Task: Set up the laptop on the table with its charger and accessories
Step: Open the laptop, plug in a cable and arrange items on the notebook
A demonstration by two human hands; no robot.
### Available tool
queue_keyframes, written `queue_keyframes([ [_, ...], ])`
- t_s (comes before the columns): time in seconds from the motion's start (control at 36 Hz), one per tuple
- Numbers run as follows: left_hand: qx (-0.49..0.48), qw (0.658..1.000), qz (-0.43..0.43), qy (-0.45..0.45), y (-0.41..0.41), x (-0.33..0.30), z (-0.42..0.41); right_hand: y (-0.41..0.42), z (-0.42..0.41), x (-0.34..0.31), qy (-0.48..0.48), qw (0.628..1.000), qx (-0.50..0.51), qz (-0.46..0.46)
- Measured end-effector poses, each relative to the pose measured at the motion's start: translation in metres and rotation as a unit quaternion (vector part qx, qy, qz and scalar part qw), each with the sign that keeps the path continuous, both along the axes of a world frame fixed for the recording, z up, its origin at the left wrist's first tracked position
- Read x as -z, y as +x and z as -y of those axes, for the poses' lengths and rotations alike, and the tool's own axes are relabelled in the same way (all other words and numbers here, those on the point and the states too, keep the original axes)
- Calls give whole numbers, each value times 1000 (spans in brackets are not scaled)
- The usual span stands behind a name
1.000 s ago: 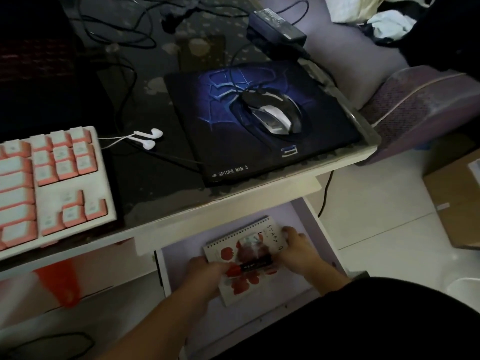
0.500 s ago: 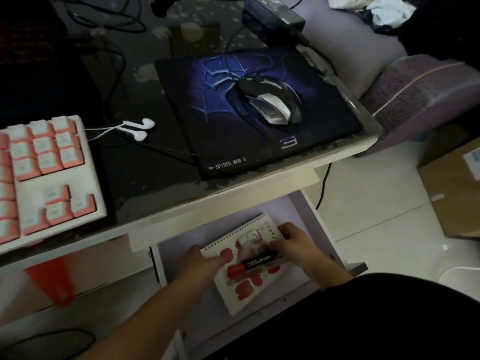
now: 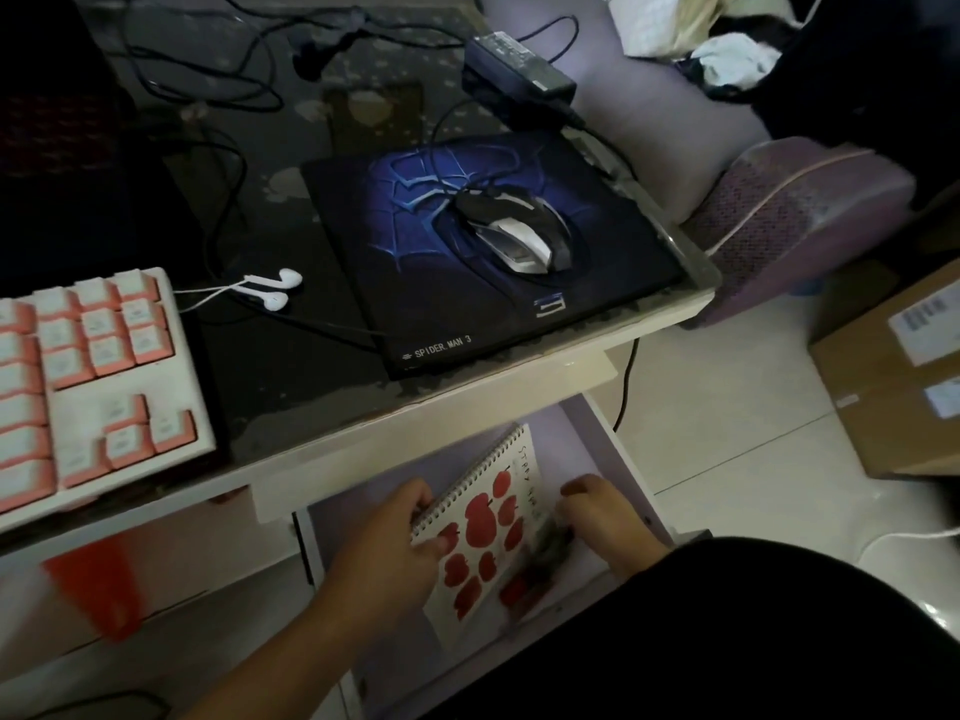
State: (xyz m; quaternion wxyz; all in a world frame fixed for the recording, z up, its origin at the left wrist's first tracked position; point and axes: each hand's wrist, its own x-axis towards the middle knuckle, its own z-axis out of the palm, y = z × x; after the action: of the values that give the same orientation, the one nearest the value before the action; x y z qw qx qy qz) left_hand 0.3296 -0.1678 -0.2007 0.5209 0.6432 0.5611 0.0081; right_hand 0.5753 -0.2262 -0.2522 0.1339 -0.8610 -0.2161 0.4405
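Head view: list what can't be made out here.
- Marker: a motion-blurred smear at the notebook's right edge; whether the right hand grips it is unclear.
- Keyboard: cut off by the left edge; key legends too small.
- Laptop: none recognisable; the far left is too dark.
- Charger label: too small to read.
- Drawer floor: near part hidden by both hands and a dark sleeve.
- Left hand fingertips: curled round the notebook's spiral edge, partly hidden.
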Motion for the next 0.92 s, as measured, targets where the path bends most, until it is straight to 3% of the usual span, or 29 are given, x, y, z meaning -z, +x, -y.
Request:
queue_keyframes([
  [0.11, 53, 998, 9, 30, -3, -14, 3, 5, 4, -10, 51, 995, 11, -80],
  [0.17, 85, 995, 8, 54, -5, -23, 2, 11, 9, -21, 87, 992, -33, -83],
  [0.28, 127, 984, 10, 122, -11, -48, -2, 22, 18, -70, 174, 981, -76, -25],
  [0.39, 217, 956, -21, 195, -4, -95, -5, 25, 17, -152, 169, 964, -203, 1],
  [0.47, 249, 934, -28, 255, 3, -130, -4, 20, 8, -218, 204, 946, -243, 60],
  [0.53, 206, 935, 16, 287, 2, -151, -8, 11, -3, -258, 269, 922, -243, 135],
  [0.61, 40, 948, 186, 254, -9, -177, -20, -9, -22, -307, 416, 883, -151, 154],
  [0.67, -56, 934, 280, 213, -17, -194, -28, -23, -36, -327, 461, 874, -89, 123],
  [0.72, -127, 917, 334, 180, -25, -208, -34, -41, -47, -336, 424, 903, -71, 12],
  [0.78, -175, 908, 349, 154, -31, -216, -42, -62, -59, -333, 354, 926, -111, -65],
  [0.86, -203, 920, 303, 146, -37, -218, -62, -83, -80, -317, 296, 932, -201, 53],
  [0.92, -198, 932, 267, 145, -38, -212, -81, -88, -97, -310, 303, 927, -210, 69],
])
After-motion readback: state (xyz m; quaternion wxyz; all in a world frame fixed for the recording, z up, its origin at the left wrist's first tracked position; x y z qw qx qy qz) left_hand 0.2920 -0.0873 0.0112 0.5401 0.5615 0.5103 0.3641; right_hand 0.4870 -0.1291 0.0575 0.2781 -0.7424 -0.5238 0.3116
